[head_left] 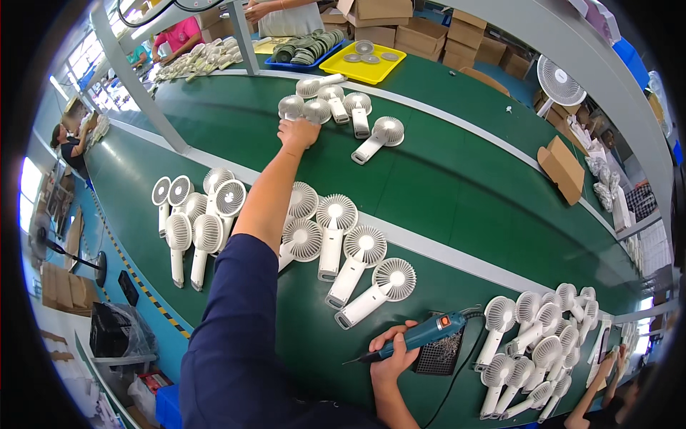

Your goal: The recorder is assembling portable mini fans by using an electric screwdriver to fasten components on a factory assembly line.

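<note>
My left arm stretches far across the green bench. At its end my left hand [299,134] is closed around the handles of two white handheld fans [291,107], whose round heads show just beyond my fingers. Their handles are hidden by the hand. In my right hand [392,361] is a teal electric screwdriver [421,336], held level with its bit pointing left. Beneath the tool lies a black tray of small screws [439,355]. Between my arms rest several more handheld fans [364,247], grilles up.
More fans lie in groups at the left [207,232] and right [547,336]. A blue tray [325,57] and a yellow tray [389,68] hold fan parts. A metal post [143,86] rises at left. An open carton [561,170] stands far right. Other people work around the bench.
</note>
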The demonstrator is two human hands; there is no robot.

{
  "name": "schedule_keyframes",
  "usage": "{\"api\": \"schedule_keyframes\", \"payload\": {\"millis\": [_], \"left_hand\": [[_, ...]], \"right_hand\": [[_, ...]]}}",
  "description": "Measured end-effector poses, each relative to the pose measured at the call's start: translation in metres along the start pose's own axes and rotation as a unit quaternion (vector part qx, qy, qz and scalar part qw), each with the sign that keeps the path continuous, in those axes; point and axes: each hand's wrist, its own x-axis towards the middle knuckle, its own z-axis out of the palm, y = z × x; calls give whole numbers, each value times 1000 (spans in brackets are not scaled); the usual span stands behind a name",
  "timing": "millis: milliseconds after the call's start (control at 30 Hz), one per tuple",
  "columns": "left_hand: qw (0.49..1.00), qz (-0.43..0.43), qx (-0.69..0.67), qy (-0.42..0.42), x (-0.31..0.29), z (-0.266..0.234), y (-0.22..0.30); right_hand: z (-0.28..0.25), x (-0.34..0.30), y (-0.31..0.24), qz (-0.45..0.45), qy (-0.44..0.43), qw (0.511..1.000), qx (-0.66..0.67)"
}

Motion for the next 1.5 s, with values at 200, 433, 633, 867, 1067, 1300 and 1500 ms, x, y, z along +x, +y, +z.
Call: {"api": "schedule_keyframes", "payload": {"millis": [200, 433, 633, 867, 1067, 1300, 1500], "left_hand": [[995, 82, 51, 32, -18, 0, -13], [965, 205, -161, 21, -121, -109, -63], [957, 210, -96, 173, -245, -185, -223], [965, 56, -108, 233, -267, -152, -415], [982, 36, -82, 166, -261, -131, -422], [967, 81, -117, 211, -236, -115, -413], [959, 37, -75, 271, -222, -100, -403]], "right_hand": [[6, 1, 5, -16, 20, 1000, 0], [11, -1, 2, -15, 41, 999, -4], [11, 3, -3, -24, 32, 999, -35], [12, 1, -1, -21, 15, 998, -50], [10, 0, 1, -31, 19, 999, -27], [8, -1, -1, -29, 2, 999, -36], [7, 3, 2, -19, 15, 1000, -4]]}}
